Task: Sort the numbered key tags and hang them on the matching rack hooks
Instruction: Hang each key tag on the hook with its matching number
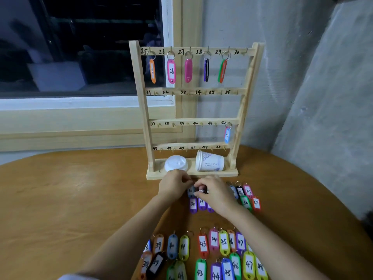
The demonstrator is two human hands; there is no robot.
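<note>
The left hand lies on the worktop just in front of the base of the rack; its fingers are curled, tips drawn together at the ring end of a grey-blue tag 30, which they appear to pinch; that tag lies flat directly under those tips, and a purple tag 30 lies just nearer the person. To the right, almost touching, the right hand arches over the same row; its fingers curl down onto the tags beneath, but whether they grip one I cannot tell, since the knuckles hide it. Further right of those fingers lie a green tag 36 and an orange tag 37, untouched. Beyond both hands, a white lid and a tipped paper cup rest on the rack's base.

The step in hand looks like freeing the 30 tags from their row; the top rail carries tags under 25 to 29, while hook 30, high and well to the right of the fingers, is bare. The next move would call for a firm pinch on the ring, a lift clear of the neighbours, then a reach up and right to slip the ring over that hook.
</note>
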